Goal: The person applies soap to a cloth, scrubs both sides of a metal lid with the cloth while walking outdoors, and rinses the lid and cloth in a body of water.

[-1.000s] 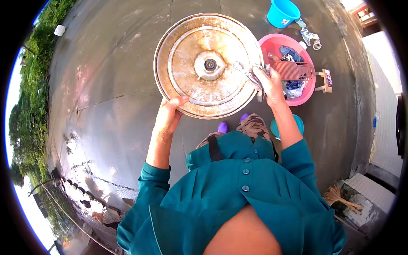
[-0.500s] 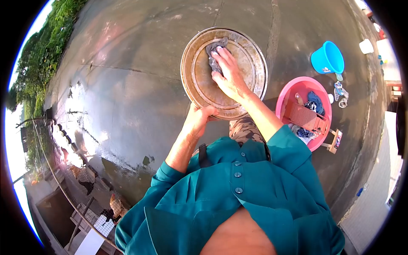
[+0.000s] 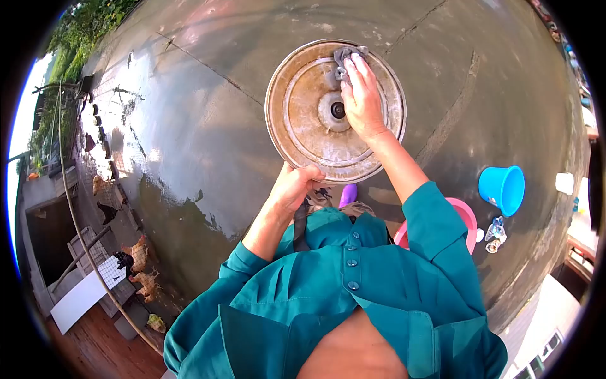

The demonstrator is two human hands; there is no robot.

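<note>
A round, brownish metal pot lid (image 3: 309, 139) with raised rings and a dark knob at its centre is held out in front of me. My left hand (image 3: 294, 187) grips its lower rim, thumb on the upper face and the other fingers mostly hidden underneath. Near the top of the lid, my right hand (image 3: 363, 104) presses a crumpled grey rag (image 3: 344, 57) against the surface, its fingers together over the cloth. Greyish wet streaks show on the metal.
To the right, a pink basin (image 3: 466, 222) is partly hidden behind my sleeve. A blue bucket (image 3: 496, 188) and a small crumpled packet (image 3: 496, 235) lie beyond it on wet concrete. Several chickens (image 3: 146, 285) and a long pole (image 3: 95, 259) are at lower left.
My right hand and the rag have moved right along the lid, uncovering its central knob. My view has turned, so the basin and bucket sit lower in it.
</note>
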